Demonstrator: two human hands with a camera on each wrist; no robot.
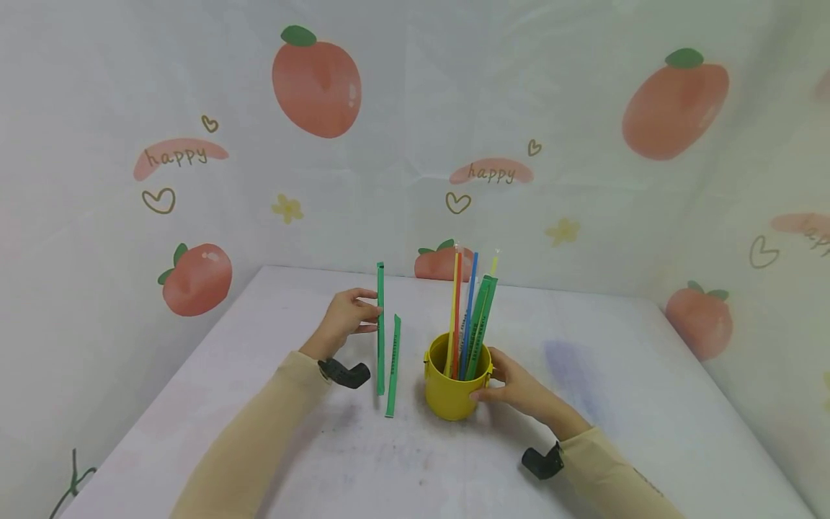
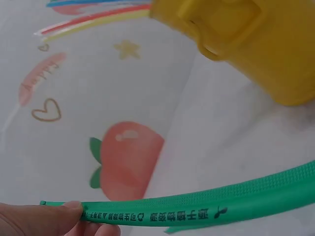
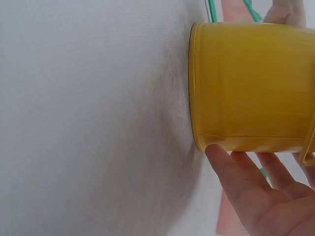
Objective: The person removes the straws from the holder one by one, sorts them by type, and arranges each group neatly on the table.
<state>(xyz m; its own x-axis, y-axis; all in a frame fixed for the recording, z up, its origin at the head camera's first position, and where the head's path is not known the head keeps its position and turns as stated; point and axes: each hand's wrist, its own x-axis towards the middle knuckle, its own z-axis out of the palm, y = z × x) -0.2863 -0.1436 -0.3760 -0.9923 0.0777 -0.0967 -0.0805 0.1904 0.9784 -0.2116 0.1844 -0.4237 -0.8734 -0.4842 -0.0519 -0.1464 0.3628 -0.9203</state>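
Observation:
My left hand (image 1: 348,317) pinches a long green straw wrapper (image 1: 380,331) with printed characters, thumb and fingertips near its upper end in the left wrist view. The strip stands upright in the head view, left of the bucket. Beside it a second green wrapped strip (image 1: 393,367) lies on the table. A small yellow bucket (image 1: 450,400) stands upright, holding several straws (image 1: 457,310) in yellow, red and blue and green wrapped ones (image 1: 481,324). My right hand (image 1: 519,386) holds the bucket's right side, thumb low at the front and fingers round behind, as the right wrist view also shows.
A white-covered table (image 1: 324,461) bears these things, with a faint purple stain (image 1: 577,375) on its right. Behind it hangs a white cloth backdrop (image 1: 402,202) printed with red fruit. A thin green cord (image 1: 74,479) shows at the lower left.

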